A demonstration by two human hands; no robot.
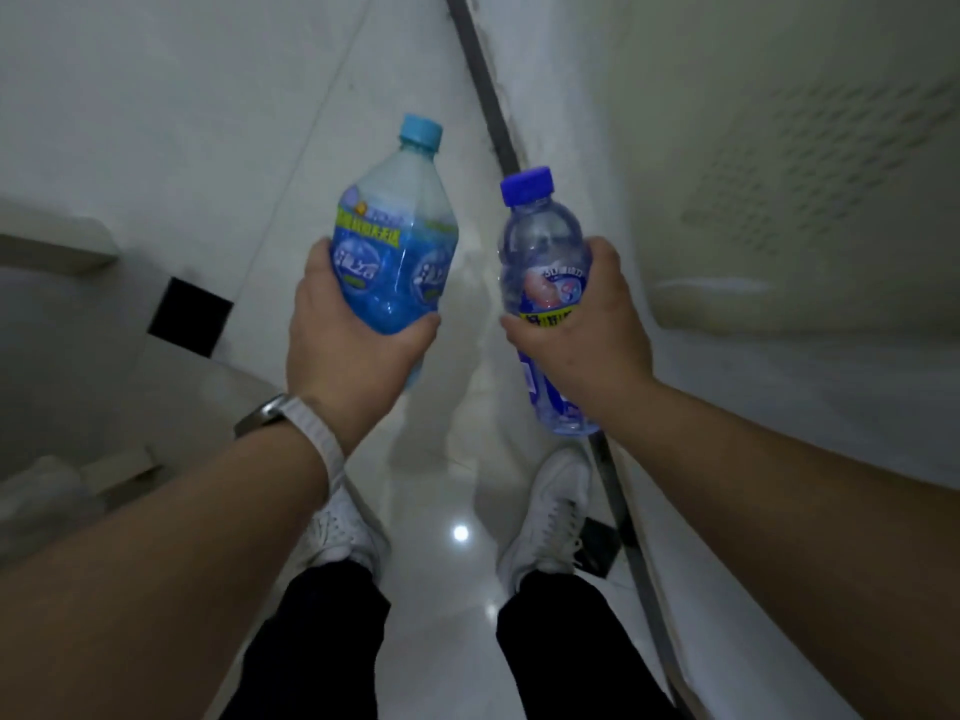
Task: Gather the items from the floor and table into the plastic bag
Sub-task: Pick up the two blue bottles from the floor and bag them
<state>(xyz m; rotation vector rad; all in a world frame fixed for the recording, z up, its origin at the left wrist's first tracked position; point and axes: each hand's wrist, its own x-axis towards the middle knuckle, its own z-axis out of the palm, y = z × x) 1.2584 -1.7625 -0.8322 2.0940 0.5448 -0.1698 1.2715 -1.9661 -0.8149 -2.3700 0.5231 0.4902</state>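
My left hand grips a large plastic bottle with a light blue cap and a blue label, held up in front of me. My right hand grips a smaller clear bottle with a dark blue cap and a blue and pink label. Both bottles tilt slightly, caps pointing away from me, a short gap between them. A watch with a white strap sits on my left wrist. No plastic bag is in view.
Glossy white floor tiles lie below, with my white shoes and dark trousers. A dark strip runs along the base of a pale wall on the right. A black square tile and pale furniture are at the left.
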